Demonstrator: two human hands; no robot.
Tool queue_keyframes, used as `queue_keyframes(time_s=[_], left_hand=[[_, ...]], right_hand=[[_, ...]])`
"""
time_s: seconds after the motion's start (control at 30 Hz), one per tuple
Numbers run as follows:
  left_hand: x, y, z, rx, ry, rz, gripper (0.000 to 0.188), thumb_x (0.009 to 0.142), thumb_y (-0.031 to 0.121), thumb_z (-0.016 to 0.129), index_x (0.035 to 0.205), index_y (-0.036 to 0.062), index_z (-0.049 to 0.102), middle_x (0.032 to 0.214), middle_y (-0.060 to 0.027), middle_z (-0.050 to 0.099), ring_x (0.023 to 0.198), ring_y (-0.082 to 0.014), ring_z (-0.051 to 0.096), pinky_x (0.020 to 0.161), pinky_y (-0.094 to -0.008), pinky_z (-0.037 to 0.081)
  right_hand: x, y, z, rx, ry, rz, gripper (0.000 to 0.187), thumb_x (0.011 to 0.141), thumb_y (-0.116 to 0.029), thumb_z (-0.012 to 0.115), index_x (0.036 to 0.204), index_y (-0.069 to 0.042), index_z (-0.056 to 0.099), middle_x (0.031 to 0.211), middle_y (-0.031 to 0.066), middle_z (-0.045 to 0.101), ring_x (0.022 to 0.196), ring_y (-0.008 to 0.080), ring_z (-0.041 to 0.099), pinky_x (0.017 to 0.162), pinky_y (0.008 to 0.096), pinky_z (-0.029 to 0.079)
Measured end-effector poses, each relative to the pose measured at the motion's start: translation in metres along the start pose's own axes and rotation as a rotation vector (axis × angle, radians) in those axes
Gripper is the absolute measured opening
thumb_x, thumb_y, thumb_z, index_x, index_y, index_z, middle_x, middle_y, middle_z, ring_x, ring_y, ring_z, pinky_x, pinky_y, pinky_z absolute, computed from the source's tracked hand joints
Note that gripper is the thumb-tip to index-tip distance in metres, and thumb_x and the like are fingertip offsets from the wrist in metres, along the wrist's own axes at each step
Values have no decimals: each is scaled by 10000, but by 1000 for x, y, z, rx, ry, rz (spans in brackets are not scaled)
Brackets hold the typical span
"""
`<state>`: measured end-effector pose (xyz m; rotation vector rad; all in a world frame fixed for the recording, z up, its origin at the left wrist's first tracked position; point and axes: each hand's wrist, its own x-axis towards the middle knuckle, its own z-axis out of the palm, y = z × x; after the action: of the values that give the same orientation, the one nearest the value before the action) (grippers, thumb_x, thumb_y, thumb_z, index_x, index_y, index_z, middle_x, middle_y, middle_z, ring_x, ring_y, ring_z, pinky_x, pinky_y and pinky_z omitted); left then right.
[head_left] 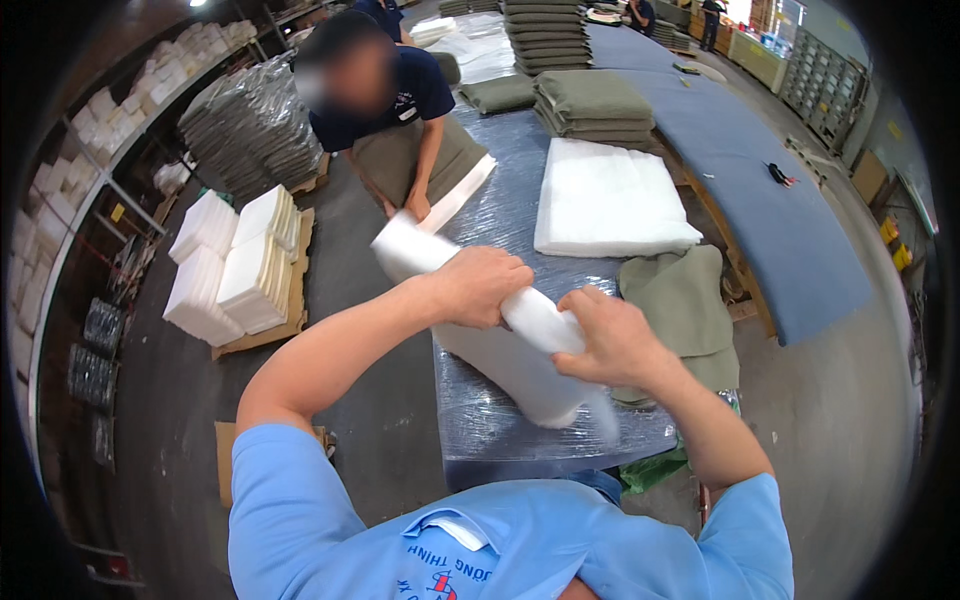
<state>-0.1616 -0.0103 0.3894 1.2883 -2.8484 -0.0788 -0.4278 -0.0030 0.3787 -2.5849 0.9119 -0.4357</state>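
The left hand (pixel 482 287) and right hand (pixel 615 338) grip the upper edge of the white pad (pixel 505 365), which hangs below the fingers above the wrapped table (pixel 470 425), long axis slanting far-left to near-right, right hand at the nearer end.

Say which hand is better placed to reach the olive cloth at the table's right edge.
Probably the right hand: it is nearer the olive cloth, and the left hand lies farther left. Both hold the white padding.
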Motion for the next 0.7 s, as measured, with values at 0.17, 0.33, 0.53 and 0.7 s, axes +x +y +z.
queue_keyframes(time_s=[0.17, 0.33, 0.53, 0.7], left_hand=[[-23, 44, -1, -146, 77, -192, 518, 790, 413, 874, 1024, 42, 599, 975, -152, 672, 979, -382, 684, 819, -488, 558], [-16, 79, 43, -196, 207, -337, 555, 786, 442, 876, 1049, 40, 596, 1033, -160, 664, 983, -376, 689, 813, -489, 569], [-8, 69, 34, -300, 247, -406, 591, 857, 502, 807, 1216, 61, 645, 1098, -151, 676, 1038, -362, 692, 873, -471, 570], [-8, 62, 39, -491, 366, -338, 465, 931, 418, 759, 1233, 73, 686, 1155, -122, 693, 1034, -337, 698, 885, -436, 563]], right_hand=[[1, 9, -47, -54, -64, -114, 528, 759, -255, 770, 1243, -80, 654, 1057, 139, 638, 992, 361, 674, 872, 475, 558], [-1, 37, -39, -58, -156, -69, 621, 776, -301, 825, 1327, -78, 644, 1094, 158, 688, 1041, 368, 680, 920, 479, 545], [-23, 38, -67, -86, 3, -70, 658, 807, -446, 849, 1321, -86, 650, 1050, 144, 682, 1011, 352, 689, 861, 466, 542], [-22, 50, -35, -105, 74, -24, 385, 872, -379, 813, 1134, -116, 716, 901, 98, 616, 837, 297, 657, 724, 433, 522]])
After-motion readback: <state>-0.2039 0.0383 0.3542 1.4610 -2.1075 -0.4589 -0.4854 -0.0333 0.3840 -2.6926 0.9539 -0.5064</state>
